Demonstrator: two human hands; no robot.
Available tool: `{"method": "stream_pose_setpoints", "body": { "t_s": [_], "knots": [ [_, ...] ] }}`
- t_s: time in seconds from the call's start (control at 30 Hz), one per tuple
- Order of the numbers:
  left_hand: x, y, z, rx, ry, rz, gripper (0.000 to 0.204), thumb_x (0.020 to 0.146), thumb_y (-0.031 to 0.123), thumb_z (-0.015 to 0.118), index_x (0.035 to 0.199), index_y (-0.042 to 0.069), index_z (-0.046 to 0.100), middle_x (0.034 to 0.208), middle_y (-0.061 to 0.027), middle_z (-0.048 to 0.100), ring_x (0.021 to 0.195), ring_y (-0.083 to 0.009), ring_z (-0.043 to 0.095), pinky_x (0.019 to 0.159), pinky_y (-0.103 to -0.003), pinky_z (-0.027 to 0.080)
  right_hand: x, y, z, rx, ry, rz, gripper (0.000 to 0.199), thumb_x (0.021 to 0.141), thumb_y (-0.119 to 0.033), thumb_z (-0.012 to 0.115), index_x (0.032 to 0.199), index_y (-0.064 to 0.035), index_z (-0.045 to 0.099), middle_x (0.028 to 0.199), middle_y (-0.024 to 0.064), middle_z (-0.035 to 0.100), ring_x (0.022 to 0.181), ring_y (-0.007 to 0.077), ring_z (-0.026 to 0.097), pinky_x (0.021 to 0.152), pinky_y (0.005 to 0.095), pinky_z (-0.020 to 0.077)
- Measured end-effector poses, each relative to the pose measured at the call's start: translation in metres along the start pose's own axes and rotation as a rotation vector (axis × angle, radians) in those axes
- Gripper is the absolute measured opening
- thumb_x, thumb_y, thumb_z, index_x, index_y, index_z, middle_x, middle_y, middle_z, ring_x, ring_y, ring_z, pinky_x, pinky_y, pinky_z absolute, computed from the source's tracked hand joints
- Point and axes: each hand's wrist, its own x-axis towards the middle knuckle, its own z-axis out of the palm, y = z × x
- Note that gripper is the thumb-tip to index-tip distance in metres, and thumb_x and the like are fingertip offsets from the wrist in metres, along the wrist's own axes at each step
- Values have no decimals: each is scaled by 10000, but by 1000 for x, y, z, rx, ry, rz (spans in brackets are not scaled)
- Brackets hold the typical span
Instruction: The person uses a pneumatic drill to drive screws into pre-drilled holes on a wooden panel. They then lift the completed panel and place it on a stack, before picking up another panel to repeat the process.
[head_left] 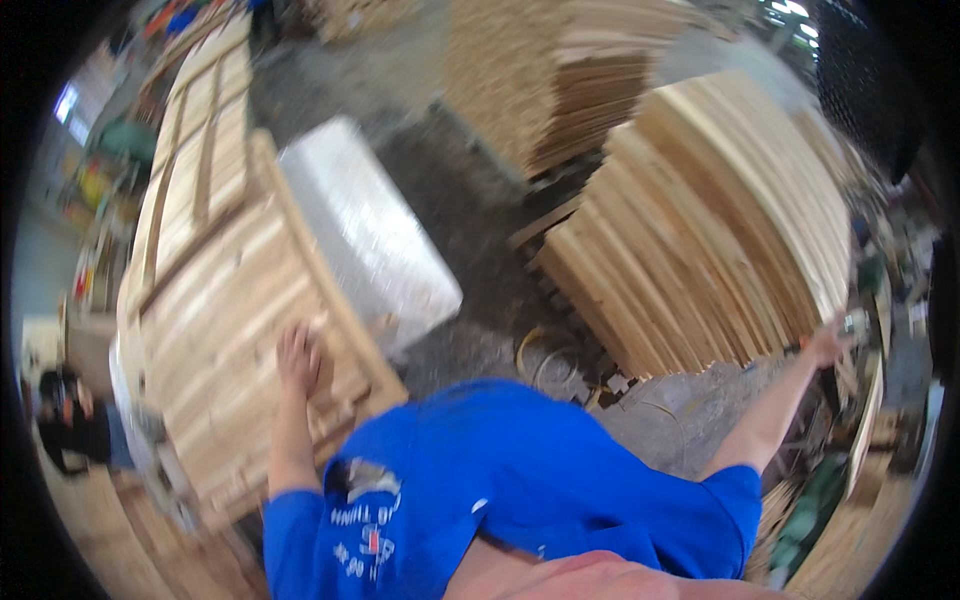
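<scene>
My left hand (299, 358) lies on a pale wooden panel (225, 330), its fingers stretched out over the boards. The panel rests on a long bench-like pile at my left and has a raised strip along its right edge. Out to the right, my right arm is stretched away from my body. My right hand (825, 343) is at the near right corner of a tall stack of wooden panels (690, 230). Its fingers are blurred, and whether they grip anything cannot be made out.
Beside the left panel stands a block wrapped in shiny clear film (370, 230). Another wood stack (540, 80) stands farther back. Coiled straps or hoses (550, 360) lie on the grey floor (430, 150). A person in dark clothing (75, 420) is at the far left.
</scene>
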Motion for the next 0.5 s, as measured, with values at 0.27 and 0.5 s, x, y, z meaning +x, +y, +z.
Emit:
{"method": "stream_pose_setpoints", "body": {
  "t_s": [0.27, 0.5],
  "knots": [
    [-10, -19, 2, -44, 29, -36, 443, 780, 251, 573, 1194, 115, 497, 1263, -93, 434, 1167, -307, 404, 975, -417, 332, -221, -2, -65, 865, -1090, 227, 632, 717, -448, 626, 1147, -3, 497, 828, 79, 583, 657, 147, 572, 528, 270, 457],
    [-13, -36, 14, -198, 69, -95, 448, 786, 295, 575, 1189, 105, 522, 1273, -96, 449, 1199, -320, 383, 1012, -415, 316, -392, -165, -137, 1014, -1915, -196, 678, 735, -266, 670, 1301, 14, 423, 1067, 86, 598, 921, 135, 549, 783, 272, 439]
  ]
}}
